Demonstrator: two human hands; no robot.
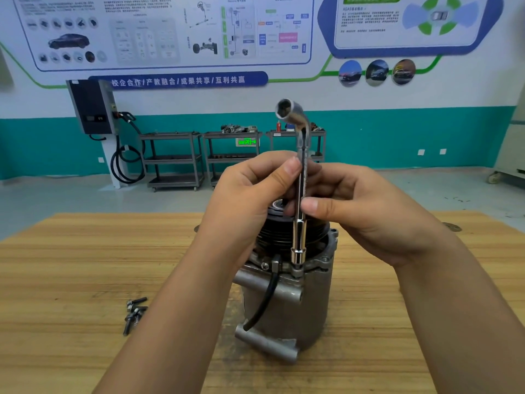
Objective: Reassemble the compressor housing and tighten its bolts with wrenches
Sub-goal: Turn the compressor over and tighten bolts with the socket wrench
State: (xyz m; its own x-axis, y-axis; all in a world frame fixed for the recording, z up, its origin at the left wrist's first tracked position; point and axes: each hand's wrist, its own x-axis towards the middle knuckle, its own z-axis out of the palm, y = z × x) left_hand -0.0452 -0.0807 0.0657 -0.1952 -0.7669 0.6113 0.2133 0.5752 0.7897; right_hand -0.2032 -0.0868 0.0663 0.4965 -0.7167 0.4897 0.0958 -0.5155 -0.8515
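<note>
A grey metal compressor housing (287,305) stands upright on the wooden table (85,251), with a black pulley (279,233) on top and a black cable down its front. A chrome L-shaped socket wrench (301,194) stands vertical, its lower socket seated on a bolt (297,272) at the housing's front rim. My left hand (255,191) pinches the wrench shaft near its upper part. My right hand (360,206) pinches the shaft a little lower, thumb in front. The wrench's bent upper socket points up and left.
Several loose dark bolts (135,314) lie on the table to the left of the housing. Beyond the table's far edge are metal shelf carts (173,160) and a wall-mounted charger with a hose (93,108).
</note>
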